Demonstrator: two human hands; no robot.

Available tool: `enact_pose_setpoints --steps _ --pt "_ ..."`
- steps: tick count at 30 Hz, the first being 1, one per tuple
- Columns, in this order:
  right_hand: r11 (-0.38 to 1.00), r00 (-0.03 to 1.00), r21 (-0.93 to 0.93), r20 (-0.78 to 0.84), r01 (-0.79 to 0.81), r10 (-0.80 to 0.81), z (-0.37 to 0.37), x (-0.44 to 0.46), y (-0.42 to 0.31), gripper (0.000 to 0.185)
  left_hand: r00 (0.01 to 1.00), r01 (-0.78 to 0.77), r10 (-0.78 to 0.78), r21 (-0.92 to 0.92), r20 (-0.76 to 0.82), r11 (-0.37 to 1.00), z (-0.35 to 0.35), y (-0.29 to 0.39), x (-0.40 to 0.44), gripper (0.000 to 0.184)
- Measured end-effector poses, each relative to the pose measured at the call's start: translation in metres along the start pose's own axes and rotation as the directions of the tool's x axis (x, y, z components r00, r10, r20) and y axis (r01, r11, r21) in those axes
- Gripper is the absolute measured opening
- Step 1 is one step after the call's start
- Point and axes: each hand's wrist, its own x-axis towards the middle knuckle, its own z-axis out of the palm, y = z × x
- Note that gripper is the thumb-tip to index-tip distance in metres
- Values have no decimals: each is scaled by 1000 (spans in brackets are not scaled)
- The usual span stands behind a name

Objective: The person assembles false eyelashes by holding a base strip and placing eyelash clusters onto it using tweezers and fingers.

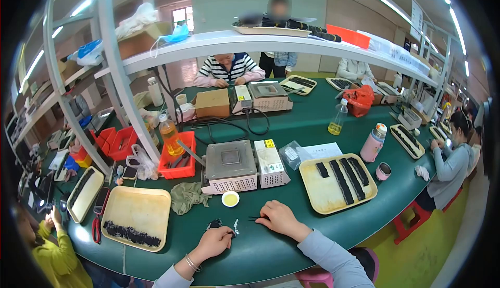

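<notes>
My left hand [215, 242], with bracelets at the wrist, rests on the green table with its fingers closed on a small black piece [232, 233]. Beside its fingertips lie a small black pile [214, 224] and some small white pieces [236, 226]. To the right, my right hand [277, 217] holds dark tweezers [253, 218], their tips pointing left toward the white pieces. A small white cup of yellowish liquid [230, 199] stands just beyond my hands. The left tray [136, 204] carries a black band of parts; the right tray [323, 197] holds several black strips.
A hot-plate device [230, 165] and a white controller box [270, 165] stand ahead. A red bin [179, 171], crumpled cloth [189, 197] and pink bottle [373, 143] are nearby. An overhead shelf [219, 40] crosses the view. Co-workers sit across the table and at both sides.
</notes>
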Motion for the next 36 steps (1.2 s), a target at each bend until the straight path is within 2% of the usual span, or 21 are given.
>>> enact_pose_setpoints --steps 3,5,7,8,10,12,16,18,22,26,29,32,36 --pt "998 999 58 50 -5 2 -17 7 -2 29 1000 2 -3 55 13 998 0 1 2 14" --pt "986 994 162 -94 -38 54 -64 27 -19 36 1000 2 -2 52 5 999 -1 2 3 14" --pt "900 944 436 -302 11 135 -113 45 -40 49 1000 13 -13 50 2 999 0 3 1 14" --pt "931 923 364 -367 28 116 -147 52 -50 41 1000 27 -28 48 14 998 0 3 0 14" --pt "950 842 216 -534 227 -80 -195 64 -62 44 1000 9 -9 29 -5 1000 -1 5 1 13" --pt "881 755 367 -656 300 17 -221 70 -88 59 1000 4 -4 20 -6 1000 0 4 -2 13" --pt "894 802 316 -592 317 -74 -215 58 -90 54 999 -42 42 16 -16 999 -1 5 -2 13" --pt "937 921 317 -389 146 -12 -196 42 -83 35 1000 -14 16 42 -27 999 -2 6 -4 14" --pt "953 982 299 -190 44 14 -121 19 -42 22 999 -19 19 20 -30 1000 1 -2 0 14" --pt "976 982 200 -182 85 -48 -49 -3 -5 20 1000 -13 13 11 -23 1000 1 1 -1 13" --pt "992 956 0 -270 122 -118 -13 -6 4 23 1000 -10 10 22 -19 1000 0 -2 -6 13" --pt "991 966 39 -228 131 -119 -5 -7 3 23 999 -53 53 20 0 998 0 -2 3 12" --pt "995 988 65 -140 74 -64 -4 -12 4 25 999 36 -36 -6 14 999 0 -2 -2 12"
